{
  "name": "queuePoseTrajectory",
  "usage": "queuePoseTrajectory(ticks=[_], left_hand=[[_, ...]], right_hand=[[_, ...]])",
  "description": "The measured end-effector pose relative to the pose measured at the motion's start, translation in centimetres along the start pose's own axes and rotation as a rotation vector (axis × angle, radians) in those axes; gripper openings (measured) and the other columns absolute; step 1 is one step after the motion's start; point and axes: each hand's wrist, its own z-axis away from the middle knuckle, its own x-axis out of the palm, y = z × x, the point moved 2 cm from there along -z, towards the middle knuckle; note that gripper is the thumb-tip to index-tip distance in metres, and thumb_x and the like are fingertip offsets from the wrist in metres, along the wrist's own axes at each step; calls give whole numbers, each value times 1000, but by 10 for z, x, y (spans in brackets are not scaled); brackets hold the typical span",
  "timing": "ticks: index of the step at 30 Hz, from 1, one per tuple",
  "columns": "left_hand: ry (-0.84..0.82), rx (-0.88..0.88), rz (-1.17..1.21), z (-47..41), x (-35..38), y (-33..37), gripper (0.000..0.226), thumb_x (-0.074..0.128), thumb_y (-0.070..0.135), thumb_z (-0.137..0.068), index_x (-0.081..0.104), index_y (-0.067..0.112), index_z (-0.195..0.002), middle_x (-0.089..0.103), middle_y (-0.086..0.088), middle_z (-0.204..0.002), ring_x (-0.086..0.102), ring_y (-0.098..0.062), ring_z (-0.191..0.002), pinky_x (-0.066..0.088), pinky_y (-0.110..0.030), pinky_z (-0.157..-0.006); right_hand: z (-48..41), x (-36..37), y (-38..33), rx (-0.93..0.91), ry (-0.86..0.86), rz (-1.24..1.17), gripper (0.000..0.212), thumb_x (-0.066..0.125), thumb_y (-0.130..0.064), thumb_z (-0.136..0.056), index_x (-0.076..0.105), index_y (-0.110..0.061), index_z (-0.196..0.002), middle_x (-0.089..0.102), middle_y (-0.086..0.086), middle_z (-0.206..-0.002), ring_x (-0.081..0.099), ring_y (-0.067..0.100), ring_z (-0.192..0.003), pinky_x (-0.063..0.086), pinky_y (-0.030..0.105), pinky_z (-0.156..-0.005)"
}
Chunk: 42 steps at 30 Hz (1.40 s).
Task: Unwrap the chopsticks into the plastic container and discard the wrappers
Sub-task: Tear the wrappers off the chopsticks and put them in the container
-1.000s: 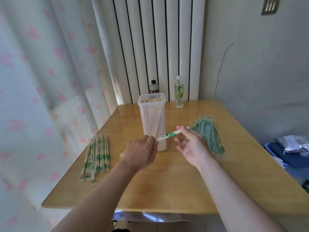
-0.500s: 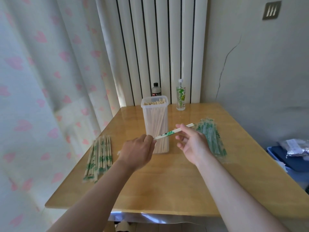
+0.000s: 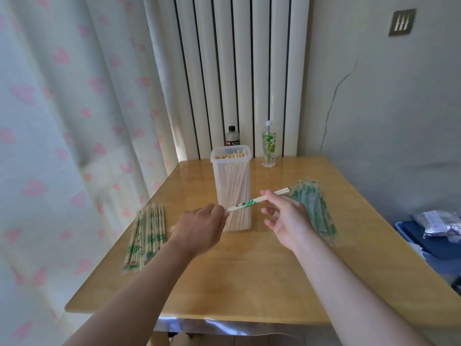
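A wrapped pair of chopsticks [image 3: 252, 202] in a white and green wrapper is held level in front of the plastic container [image 3: 230, 171]. My left hand [image 3: 199, 227] pinches its left end. My right hand [image 3: 284, 216] pinches it near the right end, where bare wood sticks out. The tall clear container stands upright on the wooden table [image 3: 249, 270], holding several bare chopsticks. A pile of wrapped chopsticks [image 3: 147, 232] lies at the table's left edge. A heap of empty green wrappers [image 3: 315, 208] lies to the right, behind my right hand.
A dark bottle [image 3: 232, 137] and a clear green-labelled bottle [image 3: 269, 146] stand at the table's back edge by the radiator. A curtain hangs at the left. A blue box [image 3: 424, 236] with plastic bags sits low to the right of the table.
Both hands have lifted slightly with the wrapped chopsticks. The bare wooden end shows a little further out of the wrapper on the right.
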Motion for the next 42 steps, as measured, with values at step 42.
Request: queuePoseTrajectory(ticks=[42], left_hand=[[133, -855, 618, -47, -48, -37, 37, 35, 35, -106, 47, 17, -76, 57, -6, -68, 49, -20, -58, 36, -34, -53]], right_hand=[[2, 63, -149, -555, 223, -31, 17, 63, -10, -101, 67, 0, -88, 66, 10, -70, 65, 20, -64, 63, 31, -68]])
